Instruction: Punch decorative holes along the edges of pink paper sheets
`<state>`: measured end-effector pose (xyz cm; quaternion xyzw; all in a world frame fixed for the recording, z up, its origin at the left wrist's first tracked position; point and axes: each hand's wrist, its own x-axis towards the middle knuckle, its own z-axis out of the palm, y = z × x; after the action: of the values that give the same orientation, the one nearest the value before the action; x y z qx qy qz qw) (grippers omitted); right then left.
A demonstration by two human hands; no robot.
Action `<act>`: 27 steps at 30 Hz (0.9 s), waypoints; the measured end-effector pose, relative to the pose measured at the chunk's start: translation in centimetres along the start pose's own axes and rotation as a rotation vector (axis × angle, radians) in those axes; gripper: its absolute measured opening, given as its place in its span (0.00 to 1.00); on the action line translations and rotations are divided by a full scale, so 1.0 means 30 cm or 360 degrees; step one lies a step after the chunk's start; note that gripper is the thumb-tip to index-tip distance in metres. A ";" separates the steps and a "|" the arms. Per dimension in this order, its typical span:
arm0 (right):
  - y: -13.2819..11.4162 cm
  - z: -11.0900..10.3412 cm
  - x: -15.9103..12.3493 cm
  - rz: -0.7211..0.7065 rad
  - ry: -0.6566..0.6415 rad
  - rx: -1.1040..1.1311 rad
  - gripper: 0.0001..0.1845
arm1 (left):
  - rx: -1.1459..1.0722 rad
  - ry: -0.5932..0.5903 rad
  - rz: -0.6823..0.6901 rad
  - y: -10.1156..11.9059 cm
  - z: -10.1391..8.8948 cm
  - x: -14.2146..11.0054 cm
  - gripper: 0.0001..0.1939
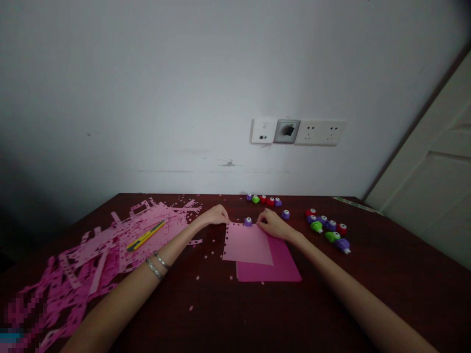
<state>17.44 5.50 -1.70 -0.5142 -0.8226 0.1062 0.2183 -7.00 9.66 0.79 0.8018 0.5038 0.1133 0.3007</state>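
Note:
A light pink sheet of paper point(246, 245), with punched holes along its left and top edges, lies over darker pink sheets point(272, 272). A small purple craft punch point(248, 222) sits on its top edge. At the sheet's top left corner, my left hand point(218, 214) pinches the paper, fingers closed. My right hand point(273, 224) is just right of the punch, its fingers closed on the sheet's top right corner. The fingertips of both hands are small and partly hidden.
Cut pink paper strips point(99, 250) pile up on the left, with a yellow utility knife point(145, 236) on top. More craft punches point(331, 225) stand at right, others point(270, 201) by the wall. Tiny pink cutouts point(197, 278) dot the dark table point(221, 318). Sockets point(320, 133) are on the wall.

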 end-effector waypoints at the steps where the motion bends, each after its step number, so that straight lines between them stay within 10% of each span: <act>1: 0.000 -0.001 0.000 0.0015 0.0004 0.0001 0.09 | -0.0005 -0.0001 -0.0005 0.000 0.000 0.002 0.10; 17: -0.014 -0.026 0.008 0.0163 0.0240 0.0035 0.07 | 0.0071 0.0290 0.0068 0.056 -0.011 0.014 0.14; 27: -0.077 -0.046 0.034 0.0546 -0.0442 0.0965 0.19 | -0.0306 -0.0428 0.0019 0.148 0.006 0.084 0.23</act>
<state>15.86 5.29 0.71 -0.5372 -0.6774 0.4488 0.2260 -2.44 10.42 3.00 0.7803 0.4409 0.0545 0.4402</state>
